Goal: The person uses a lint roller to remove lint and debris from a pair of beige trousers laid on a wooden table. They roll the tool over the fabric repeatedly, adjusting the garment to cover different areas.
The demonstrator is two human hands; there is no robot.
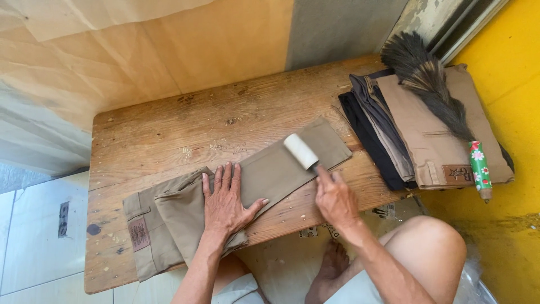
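Our left hand (225, 205) lies flat and open on the tan pants (236, 191) mid-frame, while our right hand (336, 198) grips the lint roller (301, 151), leaving most cloth unrolled.

Hidden handle, cropped arms
The right hand (336, 198) is covering the lint roller (301, 151) handle; the bottom edge is cutting both forearms.

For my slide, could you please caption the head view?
Left hand flat on folded khaki trousers; right hand rolls a white lint roller over them.
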